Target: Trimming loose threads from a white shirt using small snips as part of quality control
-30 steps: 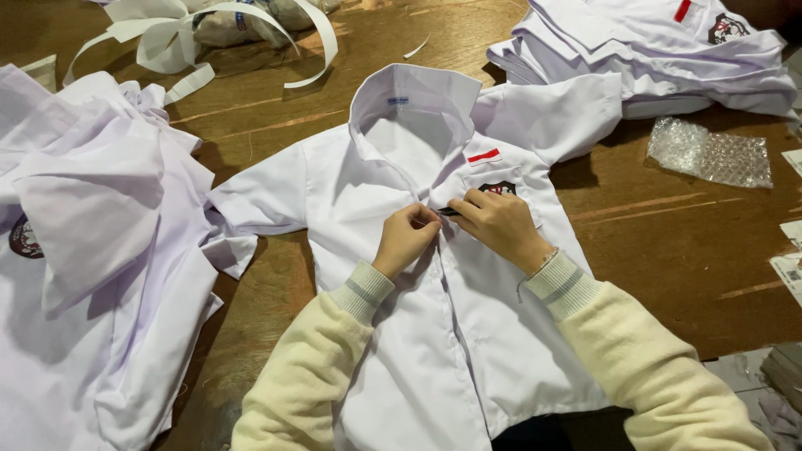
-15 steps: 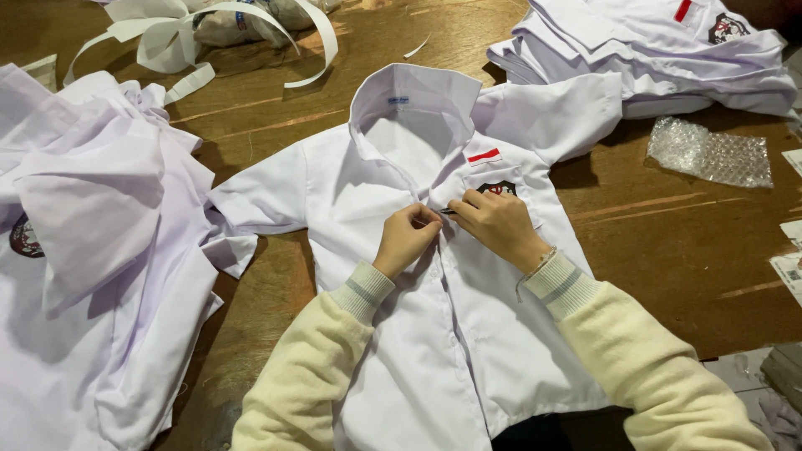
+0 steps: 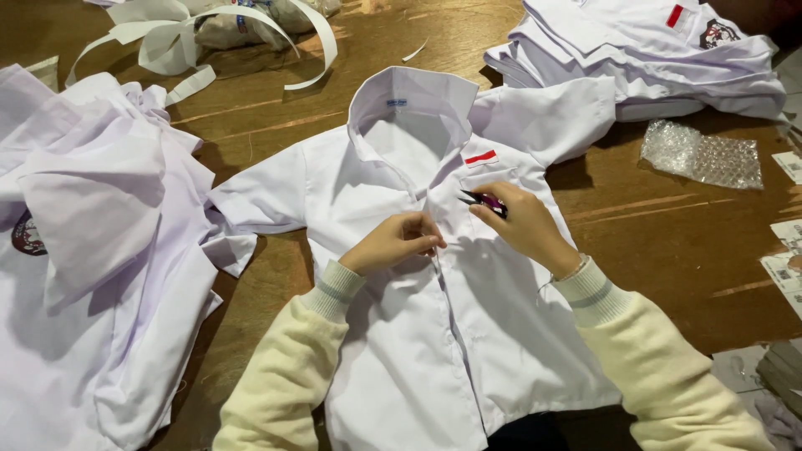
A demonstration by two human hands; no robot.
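Shirt (image 3: 434, 334), white, short-sleeved, laid flat on its back at the middle of the wooden bench (image 3: 668, 242), collar away from the person, front placket running toward them; small red-and-white patch above the chest pocket.

Far left: heap of white garments (image 3: 92, 250), loosely piled, one showing a round dark badge; it overlaps the shirt's nearer sleeve.

Upper left: loose white paper strips (image 3: 192, 42), curled, lying over a crumpled bag.

Left hand (image 3: 393, 242): fingers curled closed, pinching the placket edge at chest height, seemingly to keep the cloth taut and steady.

Right hand (image 3: 522, 225): closed around small thread snips (image 3: 480, 200) with a purple grip, dark blades pointing left toward the placket, just beside the left hand's fingertips; the grip suggests trimming at the button line, though any thread is too fine to see. Both arms wear cream sleeves with ribbed cuffs.

Upper right: stack of folded white shirts (image 3: 635, 58), neat, badge and red patch on top, set well apart from the unfolded heap.

Right: bubble wrap piece (image 3: 702, 154), flat on the bench.

Right edge: paper labels (image 3: 785, 250), partly out of view.
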